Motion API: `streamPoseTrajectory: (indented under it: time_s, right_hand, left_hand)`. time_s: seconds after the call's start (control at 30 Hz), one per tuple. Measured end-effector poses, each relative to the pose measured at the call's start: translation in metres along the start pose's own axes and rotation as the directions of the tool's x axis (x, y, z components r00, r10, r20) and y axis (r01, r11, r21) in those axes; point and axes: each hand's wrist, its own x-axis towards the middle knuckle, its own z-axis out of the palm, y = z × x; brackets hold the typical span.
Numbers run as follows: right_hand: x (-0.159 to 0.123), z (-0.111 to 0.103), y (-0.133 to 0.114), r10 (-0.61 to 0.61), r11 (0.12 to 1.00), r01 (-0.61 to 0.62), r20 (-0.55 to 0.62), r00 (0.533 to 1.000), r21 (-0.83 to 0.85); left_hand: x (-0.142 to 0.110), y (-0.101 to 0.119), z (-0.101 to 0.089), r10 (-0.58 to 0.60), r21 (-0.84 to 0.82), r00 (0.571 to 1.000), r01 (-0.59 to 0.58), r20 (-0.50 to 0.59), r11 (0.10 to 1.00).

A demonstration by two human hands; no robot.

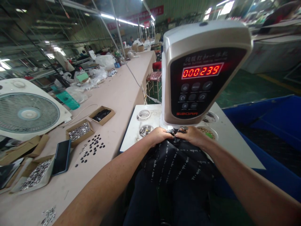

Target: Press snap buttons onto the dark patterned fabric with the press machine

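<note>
Black fabric with white printed lettering [174, 160] hangs from both hands and drapes over my lap. My left hand [161, 135] pinches its upper edge from the left. From the right, my right hand [189, 135] grips the same edge, thumb close to the left thumb. Both hands are just under the head of a button-fastening machine [204, 75], whose red display reads 000239. What lies between the fingertips, beneath the head, is mostly hidden.
The machine's white table [244, 150] has round wells of small parts. On the left bench [94, 175] are a box of metal snap parts [80, 131], a box of black pieces [101, 115], scattered black caps [90, 149], a phone [61, 157] and a fan [29, 110]. Blue fabric [270, 125] lies right.
</note>
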Motion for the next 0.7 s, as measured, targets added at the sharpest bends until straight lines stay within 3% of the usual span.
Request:
streamPoseTrajectory:
  time_s: [0.23, 0.4, 0.7]
  right_hand:
    - [-0.013, 0.009, 0.004, 0.001, 1.000, -0.002, -0.095, 0.995, -0.017]
    - [-0.022, 0.023, 0.004, -0.101, 0.980, 0.055, -0.238, 0.966, -0.192]
    - [-0.014, 0.022, 0.005, -0.092, 0.988, 0.066, -0.185, 0.978, -0.143]
  left_hand:
    - [0.001, -0.005, -0.001, 0.001, -0.054, 1.000, 0.000, 0.007, 0.999]
    - [-0.002, -0.004, -0.001, 0.000, -0.088, 1.000, 0.001, 0.012, 0.996]
    - [-0.001, -0.005, -0.005, -0.013, -0.139, 0.997, 0.023, 0.071, 0.990]
